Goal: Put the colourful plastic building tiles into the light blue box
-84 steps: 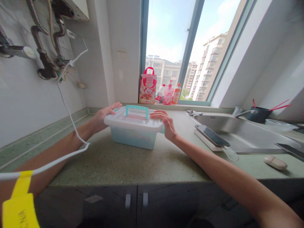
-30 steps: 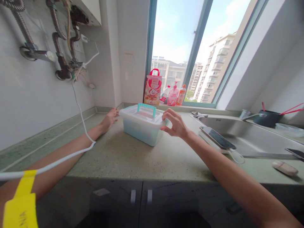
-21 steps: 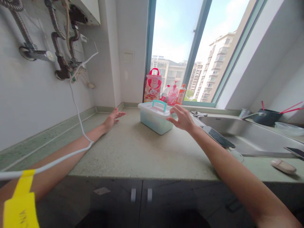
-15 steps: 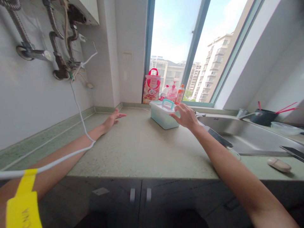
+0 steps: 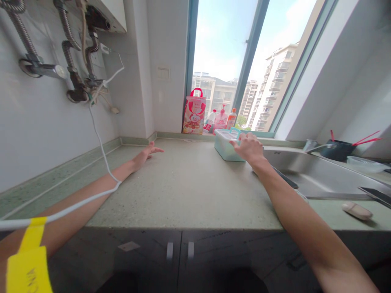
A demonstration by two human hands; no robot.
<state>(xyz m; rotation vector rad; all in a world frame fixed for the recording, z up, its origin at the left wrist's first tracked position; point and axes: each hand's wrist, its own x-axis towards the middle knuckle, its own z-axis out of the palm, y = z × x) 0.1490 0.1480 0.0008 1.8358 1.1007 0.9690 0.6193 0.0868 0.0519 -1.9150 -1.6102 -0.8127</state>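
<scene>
A pale green storage box [image 5: 227, 147] with a clear lid and a teal handle [image 5: 235, 130] stands on the counter [image 5: 183, 187], close to the sink's left end. My right hand [image 5: 249, 147] grips the box's right side, fingers bent over its top edge and thumb toward the front; the far fingertips are hidden. Over on the left, my left hand [image 5: 147, 155] rests on its edge against the counter, fingers stretched out and holding nothing. A white cable [image 5: 91, 198] with a yellow tag [image 5: 29, 268] hangs across my left forearm.
Right of the box is a steel sink [image 5: 305, 175] with a dark phone-like slab [image 5: 285, 178] at its near rim. A computer mouse [image 5: 357, 211] lies at the front right. A red-handled bag [image 5: 194, 116] and several bottles [image 5: 220, 121] stand by the window.
The storage box has slid to the right and slightly back along the counter, together with my right hand. My left hand has stayed almost in place.
</scene>
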